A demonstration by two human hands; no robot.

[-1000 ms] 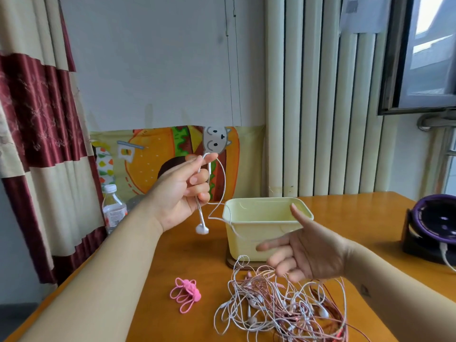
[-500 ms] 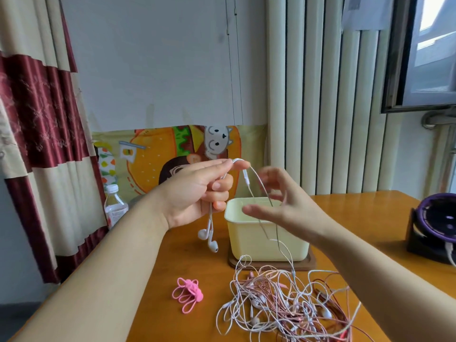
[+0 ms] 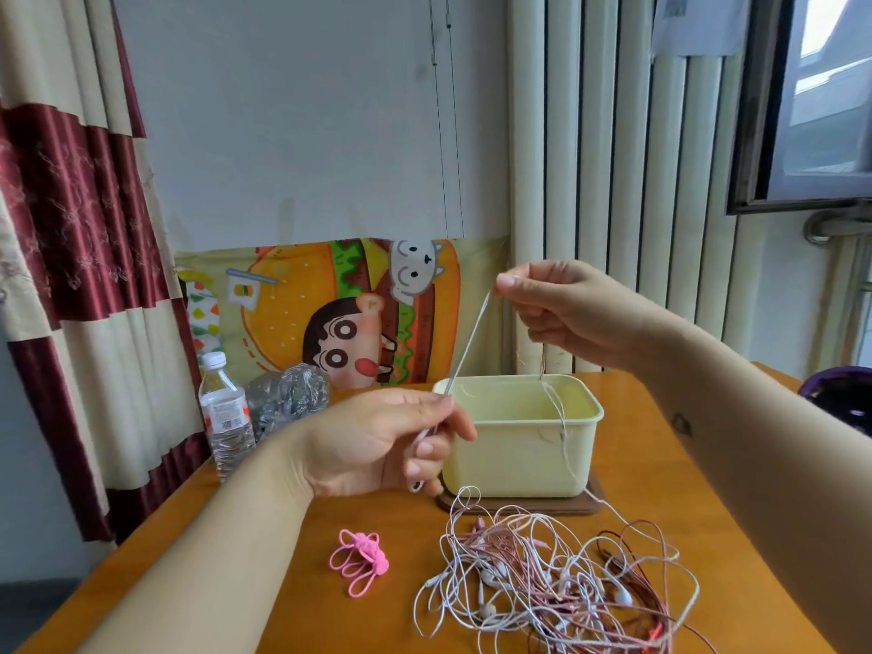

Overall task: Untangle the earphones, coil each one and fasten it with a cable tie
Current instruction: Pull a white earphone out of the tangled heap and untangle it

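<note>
The wooden table [image 3: 306,606] carried everything. Towards its far edge stood a pale yellow tub [image 3: 519,460], upright with its open top facing up, set on a dark board [image 3: 519,508]; only its pale inner walls showed from the head view. In front of the tub, nearer the table's near edge, lay a heap of earphones [image 3: 542,582], white, pink and dark red cords looped through one another.

The hands were well apart, above the table. The left hand [image 3: 377,441] was low, just beside the tub's left wall, its thumb and forefinger pinching one white earphone cable [image 3: 467,342], the other fingers curled under. The right hand [image 3: 566,309] was higher, above the tub, pinching the same cable at its fingertips. Between them the cable ran taut and straight, its long axis slanting from lower left up to upper right. From the right hand the rest dropped across the tub's front in the view and trailed down into the heap.

By the table's far left corner stood a water bottle [image 3: 226,417], a crumpled plastic bag [image 3: 288,394] just beside it. Pink cable ties [image 3: 361,561] lay in a bunch left of the heap.
</note>
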